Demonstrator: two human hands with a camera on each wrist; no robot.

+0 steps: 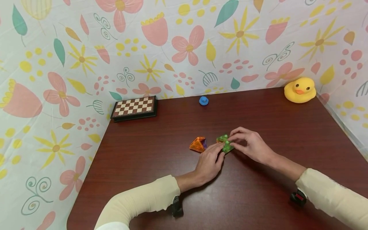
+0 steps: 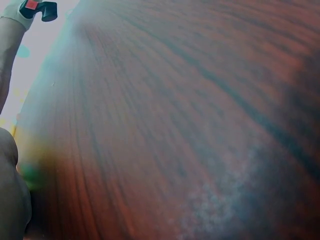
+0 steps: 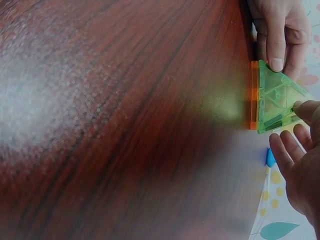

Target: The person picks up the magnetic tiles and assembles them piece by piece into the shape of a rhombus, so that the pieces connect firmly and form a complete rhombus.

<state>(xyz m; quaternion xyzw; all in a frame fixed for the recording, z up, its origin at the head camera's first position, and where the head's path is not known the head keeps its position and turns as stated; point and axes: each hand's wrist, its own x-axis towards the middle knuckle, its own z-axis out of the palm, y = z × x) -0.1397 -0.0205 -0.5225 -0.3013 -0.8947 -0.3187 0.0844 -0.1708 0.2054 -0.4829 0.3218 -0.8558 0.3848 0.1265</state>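
On the dark wood table stand see-through green triangular magnetic tiles [image 1: 227,147], leaning together on an orange tile [image 3: 254,95] at their base. My left hand [image 1: 211,163] steadies the near left side, its thumb at a lower corner of a green tile [image 3: 274,95]. From the right, my right hand [image 1: 253,145] pinches near the tip of the green tiles between thumb and finger, other fingers spread. Just left of them sits an orange and purple tile pyramid [image 1: 198,144]. In the left wrist view the tiles are only a green blur at the left edge.
A chessboard box [image 1: 134,108] lies at the back left of the table [image 1: 161,127]. At the back middle is a small blue toy [image 1: 203,101], and a big yellow rubber duck [image 1: 300,90] occupies the back right corner. Flowered cloth [image 1: 184,64] hangs behind.
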